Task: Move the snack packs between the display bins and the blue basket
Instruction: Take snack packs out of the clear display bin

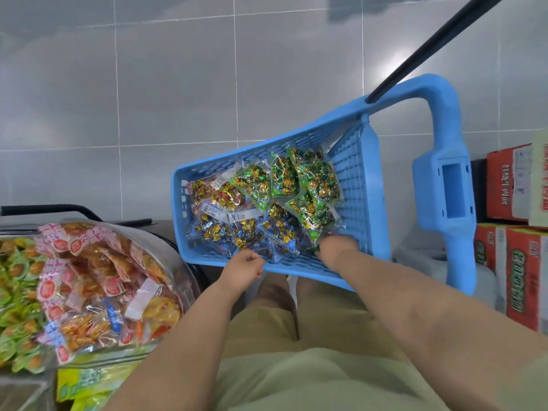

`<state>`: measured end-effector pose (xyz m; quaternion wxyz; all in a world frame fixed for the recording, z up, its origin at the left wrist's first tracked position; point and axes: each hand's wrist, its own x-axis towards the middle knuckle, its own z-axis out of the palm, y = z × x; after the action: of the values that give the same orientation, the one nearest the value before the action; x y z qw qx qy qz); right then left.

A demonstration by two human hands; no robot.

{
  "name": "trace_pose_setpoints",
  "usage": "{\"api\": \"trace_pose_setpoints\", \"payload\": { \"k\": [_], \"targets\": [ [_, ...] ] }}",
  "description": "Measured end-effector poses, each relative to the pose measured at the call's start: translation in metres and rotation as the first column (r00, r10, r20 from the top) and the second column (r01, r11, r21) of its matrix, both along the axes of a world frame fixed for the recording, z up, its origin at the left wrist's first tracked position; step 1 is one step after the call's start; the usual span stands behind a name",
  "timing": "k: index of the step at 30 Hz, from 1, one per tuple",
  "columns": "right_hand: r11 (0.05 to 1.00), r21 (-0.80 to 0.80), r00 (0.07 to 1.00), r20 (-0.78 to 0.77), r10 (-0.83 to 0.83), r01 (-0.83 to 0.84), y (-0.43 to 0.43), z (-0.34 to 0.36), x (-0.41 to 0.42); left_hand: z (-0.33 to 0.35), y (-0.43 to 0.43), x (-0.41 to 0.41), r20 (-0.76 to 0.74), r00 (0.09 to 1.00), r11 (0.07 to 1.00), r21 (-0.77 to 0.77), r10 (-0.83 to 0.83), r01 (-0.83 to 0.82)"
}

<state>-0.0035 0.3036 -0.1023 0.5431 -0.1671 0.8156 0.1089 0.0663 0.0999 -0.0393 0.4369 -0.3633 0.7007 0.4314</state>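
Your left hand [244, 266] sits at the near rim of the blue basket [374, 179], fingers curled; whether they grip it is unclear. Glossy green, blue and red snack packs [267, 209] lie heaped inside. Your right hand [336, 247] reaches among them, its fingers hidden beneath a green pack [311, 216].

One blue basket [370, 185] is seen; about five green packs [283, 176], three blue packs [246, 232] and two red packs [228, 195] are counted inside. One display bin [185, 274], a left hand [244, 269], a right hand [336, 247] and four cartons [508, 185] are shown.
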Motion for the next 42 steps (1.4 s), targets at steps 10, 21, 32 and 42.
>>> {"api": "trace_pose_setpoints", "payload": {
  "k": [10, 21, 32, 42],
  "targets": [
    [0.900, -0.400, 0.978, -0.046, -0.206, 0.171, 0.023, 0.088, -0.024, 0.013, 0.010, -0.027, -0.036, 0.995, 0.981, 0.177, 0.091, -0.084],
    [-0.006, -0.488, 0.211, 0.388, -0.897, 0.873, -0.013, 0.085, -0.037, 0.023, 0.001, -0.053, -0.013, 0.879, 0.815, 0.380, 0.477, -0.437],
    [0.641, -0.235, 0.620, -0.164, -0.767, 0.731, -0.017, 0.018, -0.015, 0.006, -0.027, -0.025, -0.025, 0.729, 0.711, 0.245, 0.684, -0.659],
    [0.391, -0.482, 0.494, 0.103, -0.864, 0.784, 0.010, 0.096, -0.026, 0.009, -0.026, -0.035, -0.058, 0.737, 0.721, 0.271, 0.674, -0.638]
  ]
}}
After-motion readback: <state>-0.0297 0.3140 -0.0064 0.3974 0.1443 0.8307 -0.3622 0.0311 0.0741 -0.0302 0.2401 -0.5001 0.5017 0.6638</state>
